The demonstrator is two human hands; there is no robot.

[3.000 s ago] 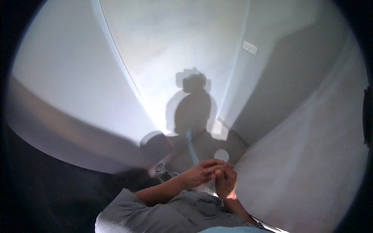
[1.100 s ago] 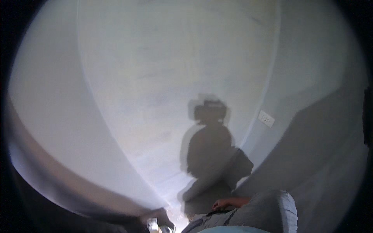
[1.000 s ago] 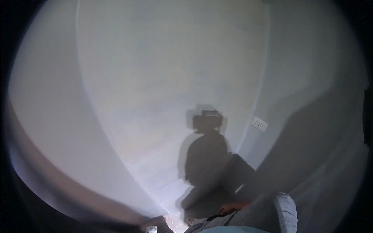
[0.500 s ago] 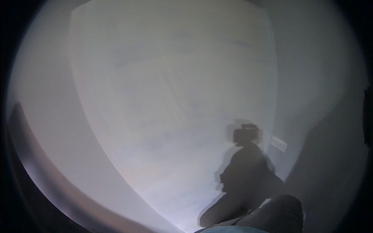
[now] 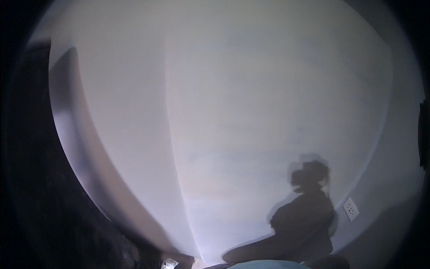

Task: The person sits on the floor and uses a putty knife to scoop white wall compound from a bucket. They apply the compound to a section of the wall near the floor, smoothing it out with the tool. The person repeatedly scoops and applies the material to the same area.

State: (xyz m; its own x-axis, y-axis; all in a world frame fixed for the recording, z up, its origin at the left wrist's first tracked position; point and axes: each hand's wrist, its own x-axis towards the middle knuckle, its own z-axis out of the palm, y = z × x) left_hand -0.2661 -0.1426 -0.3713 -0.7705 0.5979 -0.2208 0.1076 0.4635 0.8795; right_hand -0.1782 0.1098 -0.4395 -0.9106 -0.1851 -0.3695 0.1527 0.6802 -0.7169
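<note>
Neither of my hands shows in the head view. The teal of my clothing (image 5: 268,264) shows at the lower edge, with dark fabric beside it. A broad pale wall (image 5: 251,107) with faint blotches fills the middle. My dark shadow (image 5: 304,215) falls on its lower right, topped by the shape of head gear.
A white socket plate (image 5: 350,209) is on the grey side wall (image 5: 380,170) at right. A pale wall section (image 5: 125,125) stands left of a thin corner line, with a dark area (image 5: 31,148) beyond it. A small pale object (image 5: 169,264) lies at the bottom edge.
My view has tilted up, so the socket and shadow sit lower and further right. My hands, clasped together three seconds ago, have dropped out of view.
</note>
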